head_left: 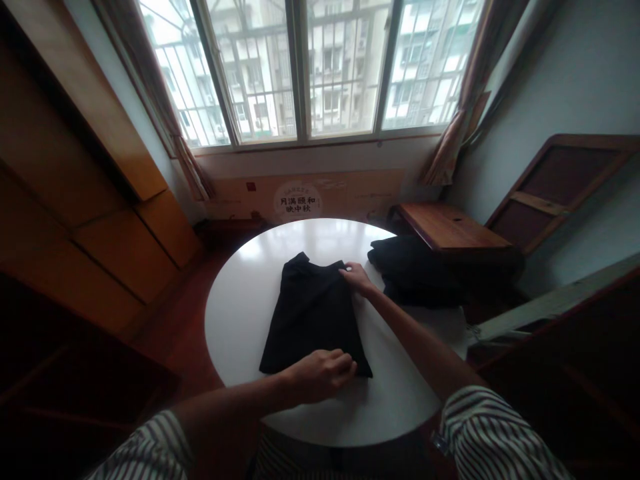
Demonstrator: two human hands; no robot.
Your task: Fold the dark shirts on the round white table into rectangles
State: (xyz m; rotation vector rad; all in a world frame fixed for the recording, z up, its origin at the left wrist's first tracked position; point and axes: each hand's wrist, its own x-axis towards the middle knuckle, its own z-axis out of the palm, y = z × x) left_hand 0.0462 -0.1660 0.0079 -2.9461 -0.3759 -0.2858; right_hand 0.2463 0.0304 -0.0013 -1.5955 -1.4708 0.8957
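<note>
A black shirt [315, 313], folded into a narrow panel with its curved neckline at the far end, lies on the white round table [235, 313]. My left hand [323, 373] is closed at the shirt's near edge, close to the right corner; its fingertips are partly hidden, but they seem to grip the cloth there. Farther away, my right hand [356, 277] pinches the far right corner beside the neckline, thumb and fingers pressed together. To the right of that hand, a pile of black clothes [415, 267] rests on the table's edge.
Behind the table to the right stands a low wooden table [455, 223], with a wooden framed panel [565, 183] leaning by the wall. Wooden cabinets [120, 260] line the left side. A printed cardboard panel [340, 193] is under the barred window [345, 73].
</note>
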